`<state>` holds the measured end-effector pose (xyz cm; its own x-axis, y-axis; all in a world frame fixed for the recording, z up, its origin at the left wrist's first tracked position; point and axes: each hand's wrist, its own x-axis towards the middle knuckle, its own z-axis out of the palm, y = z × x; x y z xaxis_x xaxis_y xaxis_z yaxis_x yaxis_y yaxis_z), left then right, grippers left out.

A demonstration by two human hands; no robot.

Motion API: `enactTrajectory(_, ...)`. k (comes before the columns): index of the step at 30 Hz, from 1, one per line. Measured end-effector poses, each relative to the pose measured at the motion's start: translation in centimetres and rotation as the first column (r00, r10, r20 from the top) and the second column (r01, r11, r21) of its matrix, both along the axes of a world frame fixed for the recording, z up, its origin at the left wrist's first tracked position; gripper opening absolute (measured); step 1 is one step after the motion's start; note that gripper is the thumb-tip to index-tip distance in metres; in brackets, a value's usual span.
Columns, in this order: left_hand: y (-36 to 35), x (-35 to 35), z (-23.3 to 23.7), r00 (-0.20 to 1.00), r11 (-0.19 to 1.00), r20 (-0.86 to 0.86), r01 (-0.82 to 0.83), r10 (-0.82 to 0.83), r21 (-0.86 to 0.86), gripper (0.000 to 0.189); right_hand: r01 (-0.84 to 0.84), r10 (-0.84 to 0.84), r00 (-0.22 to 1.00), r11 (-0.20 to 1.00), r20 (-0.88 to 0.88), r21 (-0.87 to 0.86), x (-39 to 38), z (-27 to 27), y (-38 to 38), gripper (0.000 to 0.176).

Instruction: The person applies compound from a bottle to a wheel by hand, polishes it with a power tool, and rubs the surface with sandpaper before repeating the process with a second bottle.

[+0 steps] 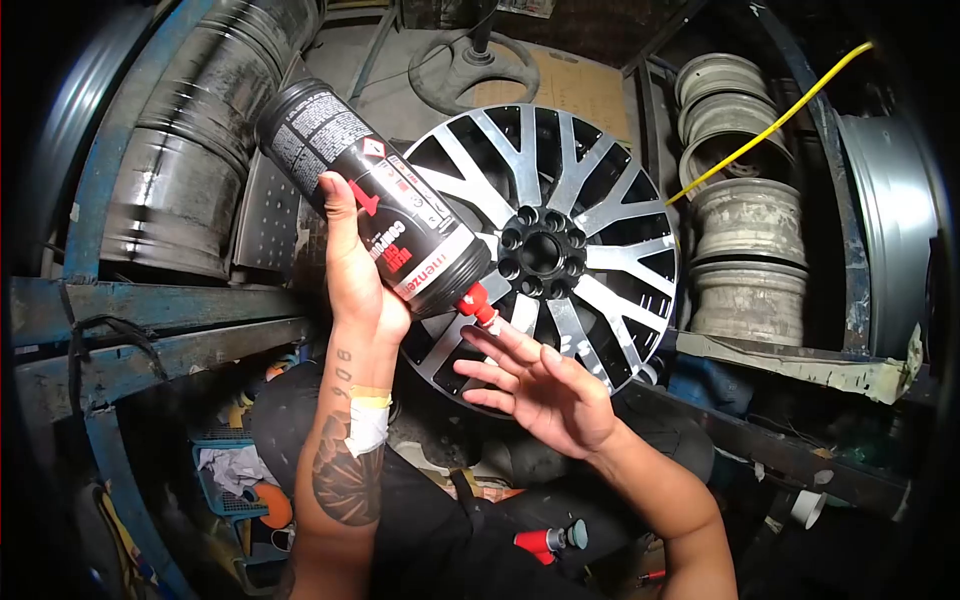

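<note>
My left hand [355,275] is wrapped round a black bottle of Menzerna cutting compound [380,200], thumb along its side. The bottle is tipped so that its red nozzle [478,302] points down to the right. Palm up, my right hand [560,398] has its fingers stretched apart, one fingertip right at the nozzle's tip. A little white compound [494,326] shows there. Beneath both hands lies a black and silver multi-spoke alloy wheel [622,258], with white spots on its lower right spokes. The bottle and right hand cover part of its left and lower side.
A small red tool [540,543] with a teal round pad rests near my lap. Stacked wheels stand at left [175,190] and right [750,215], behind blue metal frames [150,300]. A yellow hose [775,125] crosses the right stack. A steering wheel [470,75] lies beyond.
</note>
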<state>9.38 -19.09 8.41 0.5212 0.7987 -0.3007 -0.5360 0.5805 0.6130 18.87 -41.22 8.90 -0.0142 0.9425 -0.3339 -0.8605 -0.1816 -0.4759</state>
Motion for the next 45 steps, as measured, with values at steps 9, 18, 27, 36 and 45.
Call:
enactTrajectory(9, -1.2, 0.8, 0.9, 0.986, 0.984, -0.128, -0.087, 0.108, 0.155, 0.074, -0.019, 0.084, 0.844, 0.992, 0.529, -0.127, 2.8, -1.2, -1.4, 0.056)
enactTrajectory(18, 0.1, 0.5, -0.1, 0.98, 0.983, -0.08, -0.184, 0.181, -0.025, 0.052, 0.059, 0.377, -0.691, 0.88, 0.617, -0.471, 1.7, -3.7, -1.1, 0.079)
enactTrajectory(27, -0.2, 0.2, 0.7, 0.991, 0.992, -0.044, -0.126, 0.126, -0.014, 0.051, -0.064, 0.379, -0.645, 0.839, 0.664, -0.541, 2.6, -1.7, -1.2, 0.073)
enactTrajectory(36, -0.3, -0.1, 0.7, 0.988, 0.99, -0.075, -0.133, 0.136, 0.042, 0.05, -0.1, 0.38, -0.609, 0.834, 0.696, -0.543, 2.9, -1.6, -1.6, 0.069)
enactTrajectory(45, -0.4, -0.2, 0.5, 0.993, 0.993, -0.038, -0.111, 0.112, 0.028, 0.056, -0.102, 0.388, -0.592, 0.833, 0.706, -0.544, 2.8, -1.4, -2.2, 0.069)
